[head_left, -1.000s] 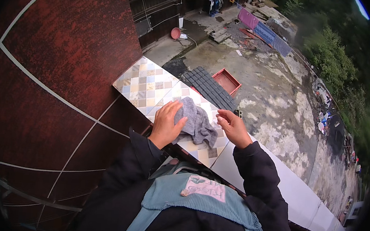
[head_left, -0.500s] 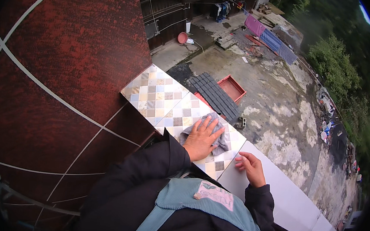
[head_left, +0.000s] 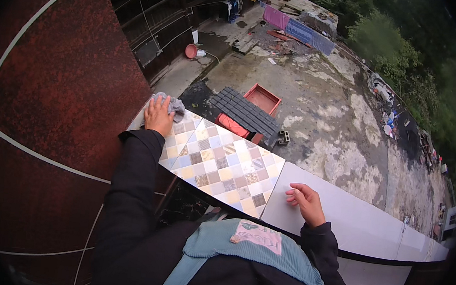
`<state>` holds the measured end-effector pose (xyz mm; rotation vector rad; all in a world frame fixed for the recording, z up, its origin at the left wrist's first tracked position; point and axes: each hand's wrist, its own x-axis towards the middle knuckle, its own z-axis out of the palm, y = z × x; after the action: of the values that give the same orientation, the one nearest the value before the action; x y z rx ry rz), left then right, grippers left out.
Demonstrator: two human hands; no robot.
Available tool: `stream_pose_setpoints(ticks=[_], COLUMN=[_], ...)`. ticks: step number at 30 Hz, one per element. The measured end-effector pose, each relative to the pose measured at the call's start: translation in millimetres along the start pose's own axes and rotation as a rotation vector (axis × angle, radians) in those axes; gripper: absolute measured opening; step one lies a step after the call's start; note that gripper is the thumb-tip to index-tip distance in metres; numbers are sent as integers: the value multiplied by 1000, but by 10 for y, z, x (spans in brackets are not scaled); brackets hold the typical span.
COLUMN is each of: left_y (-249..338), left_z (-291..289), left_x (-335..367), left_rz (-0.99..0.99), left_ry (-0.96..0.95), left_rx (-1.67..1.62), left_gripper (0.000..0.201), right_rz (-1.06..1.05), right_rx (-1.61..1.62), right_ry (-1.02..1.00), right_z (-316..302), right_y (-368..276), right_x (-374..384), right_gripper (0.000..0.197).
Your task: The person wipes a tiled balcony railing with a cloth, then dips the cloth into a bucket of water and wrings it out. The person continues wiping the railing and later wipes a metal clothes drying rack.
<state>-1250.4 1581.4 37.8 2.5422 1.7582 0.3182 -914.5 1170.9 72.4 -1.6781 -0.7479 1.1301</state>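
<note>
My left hand (head_left: 158,118) lies with spread fingers on a crumpled grey cloth (head_left: 175,110). It presses the cloth onto the far left end of a narrow ledge, beside the dark red tiled wall. This end of the ledge has patterned tiles (head_left: 225,167) in small white, beige, grey and blue squares. My right hand (head_left: 308,204) hovers by the plain white part of the ledge (head_left: 352,220), just right of the patterned tiles. Its fingers are loosely bent and apart, with nothing in them. Whether it touches the ledge I cannot tell.
The dark red wall (head_left: 64,72) rises at my left. Beyond the ledge is a drop to a concrete yard (head_left: 338,136). Down there are a red tray-like container (head_left: 263,99), dark grey roofing sheets (head_left: 244,111), a red basin (head_left: 191,51) and hanging cloths (head_left: 299,31).
My left hand has slid the cloth leftward along the patterned tiles to their far end by the wall. The view has shifted. My right hand stays near the white ledge.
</note>
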Motion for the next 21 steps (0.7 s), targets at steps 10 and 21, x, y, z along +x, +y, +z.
stream_pose_setpoints(ticks=[10, 21], left_y=[-210, -868], left_z=[128, 62], left_x=[-21, -652], left_rz=[-29, -203], left_ry=[103, 147], left_rx=[74, 174], left_gripper=[58, 56], right_rz=[-32, 55], right_rx=[26, 176], right_ry=[127, 95], right_z=[-286, -243], right_y=[113, 356], right_x=[-435, -483], right_gripper=[29, 29])
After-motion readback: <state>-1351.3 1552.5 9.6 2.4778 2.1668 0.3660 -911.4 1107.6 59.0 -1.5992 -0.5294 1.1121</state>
